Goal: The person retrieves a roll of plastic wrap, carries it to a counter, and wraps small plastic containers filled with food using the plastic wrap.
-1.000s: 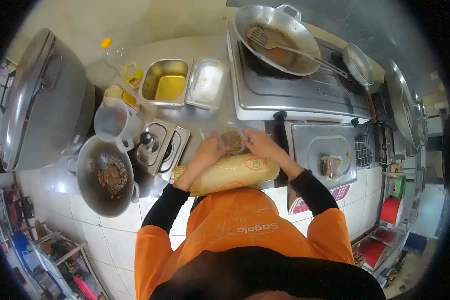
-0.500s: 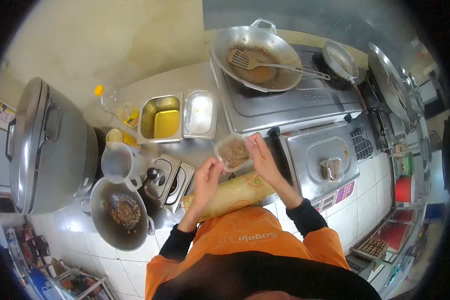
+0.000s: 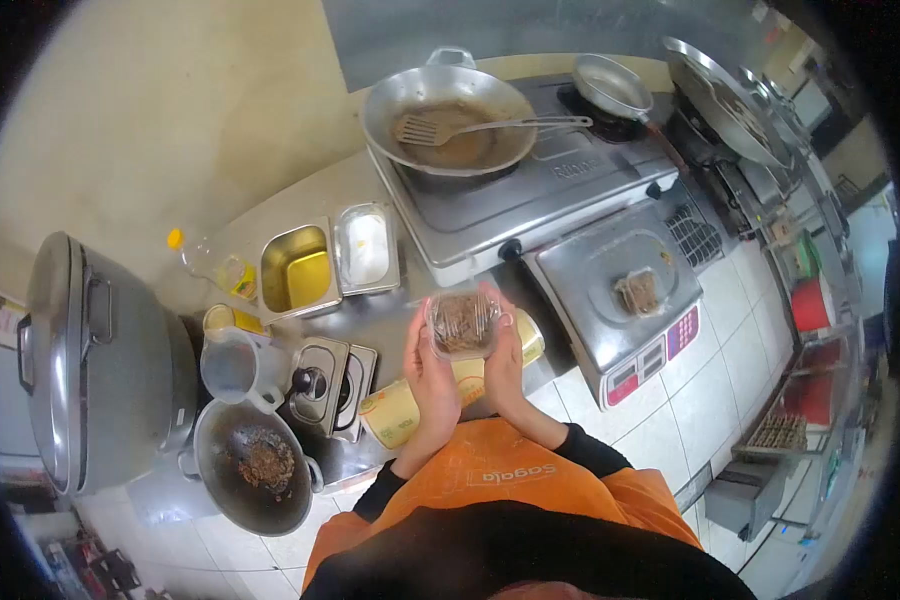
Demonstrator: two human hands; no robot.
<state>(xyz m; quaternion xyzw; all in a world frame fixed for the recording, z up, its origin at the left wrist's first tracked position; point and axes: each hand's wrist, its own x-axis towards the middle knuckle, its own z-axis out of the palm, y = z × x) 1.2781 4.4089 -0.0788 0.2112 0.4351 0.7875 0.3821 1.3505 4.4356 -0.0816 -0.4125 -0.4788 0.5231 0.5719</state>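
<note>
A small clear container of brown shredded food (image 3: 462, 324) is held up between both hands, above the counter. My left hand (image 3: 432, 372) grips its left side, and my right hand (image 3: 505, 362) grips its right side, fingers curved round it. Below and behind the hands lies a yellowish wrapped roll (image 3: 395, 412) along the counter's front edge. On the metal scale platform (image 3: 580, 285) to the right rests a similar clear pack of brown food (image 3: 638, 293).
A large wok with a slotted spatula (image 3: 450, 120) sits on the stove (image 3: 530, 190). Left are a tray of yellow oil (image 3: 298, 270), a white tray (image 3: 364, 248), a plastic jug (image 3: 230, 368), lidded tins (image 3: 318, 385), a pan of brown bits (image 3: 255, 470) and a big pot (image 3: 120, 370).
The container has been raised from near the counter toward me, and both hands now wrap its sides instead of pinching its edges. The head view has turned to the right.
</note>
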